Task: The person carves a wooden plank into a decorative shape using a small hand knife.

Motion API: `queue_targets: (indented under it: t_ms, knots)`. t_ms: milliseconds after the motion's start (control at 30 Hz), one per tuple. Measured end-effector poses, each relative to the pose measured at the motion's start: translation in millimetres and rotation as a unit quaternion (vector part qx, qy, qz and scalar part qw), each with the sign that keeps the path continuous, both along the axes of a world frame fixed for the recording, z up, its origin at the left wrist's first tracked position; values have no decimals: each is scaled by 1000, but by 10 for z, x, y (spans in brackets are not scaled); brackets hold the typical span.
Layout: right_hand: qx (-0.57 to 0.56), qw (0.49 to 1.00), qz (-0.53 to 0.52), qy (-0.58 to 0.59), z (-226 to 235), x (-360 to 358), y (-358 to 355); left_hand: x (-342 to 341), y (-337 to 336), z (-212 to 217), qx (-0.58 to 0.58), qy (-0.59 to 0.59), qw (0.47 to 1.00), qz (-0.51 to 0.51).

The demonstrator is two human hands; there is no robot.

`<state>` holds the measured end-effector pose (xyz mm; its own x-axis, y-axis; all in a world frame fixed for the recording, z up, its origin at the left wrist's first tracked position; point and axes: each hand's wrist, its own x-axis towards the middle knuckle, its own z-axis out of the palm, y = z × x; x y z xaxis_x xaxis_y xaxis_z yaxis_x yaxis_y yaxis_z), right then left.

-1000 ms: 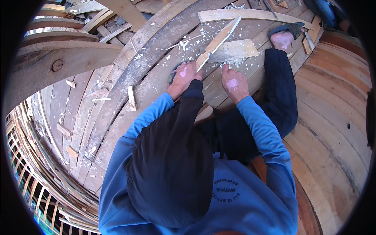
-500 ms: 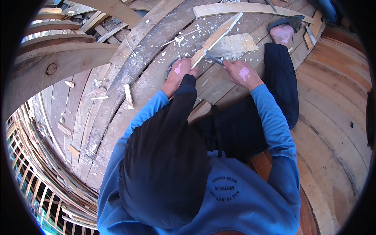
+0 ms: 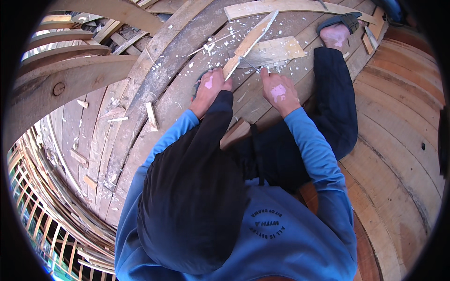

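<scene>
While a curved timber rib [image 3: 70, 79] stands at the far left and a bundle of thin strips [image 3: 61, 196] bends along the near left, the work itself is placed at the far middle, above a plank floor [image 3: 168, 105]. A loose wooden piece [image 3: 151, 114] lies on this floor, to the left of the person. Next to the right comes the left hand [image 3: 211, 89], whose fingers are curled and seem to grip the near end of a pale wooden strip [image 3: 253, 41]. From this hand the strip points to the far right, passing over a flat board [image 3: 281, 50], with white shavings [image 3: 211, 47] scattered around.

The right hand [image 3: 280, 91] is closed, I believe around the handle of a knife [image 3: 249, 63], although the handle is hidden in the fist. The narrow blade reaches leftward, and its tip seems to meet the strip's right edge. Farther right rests a sandalled foot [image 3: 335, 35].

Judging from the shavings, the step in hand is paring the strip with the blade. The next move calls, in my opinion, for a steady left grip, a shallow blade angle, and left fingers kept outside the cutting path.
</scene>
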<state>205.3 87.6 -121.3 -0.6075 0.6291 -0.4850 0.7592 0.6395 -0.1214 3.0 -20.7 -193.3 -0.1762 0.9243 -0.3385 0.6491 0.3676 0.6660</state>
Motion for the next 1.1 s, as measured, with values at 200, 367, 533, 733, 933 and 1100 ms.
queue_targets:
  t_ms: [200,367,533,733,933,1100]
  knots:
    - [1,1000,-24,0,-34,-122,-17,-15,-46,-49,15,13,1000,4]
    - [-6,999,-42,25,-38,-138,-45,-76,-56,-233,68,4,997,-35]
    - [-40,999,19,-9,-26,-6,133,-172,-62,-290,69,-9,992,-107]
    - [-56,995,80,-4,-42,192,346,-146,-102,-343,114,36,985,-123]
    - [-86,991,96,35,23,247,378,-144,-20,-245,40,25,992,-114]
    - [-104,984,2,145,-142,467,228,-67,67,-215,-17,-36,999,2]
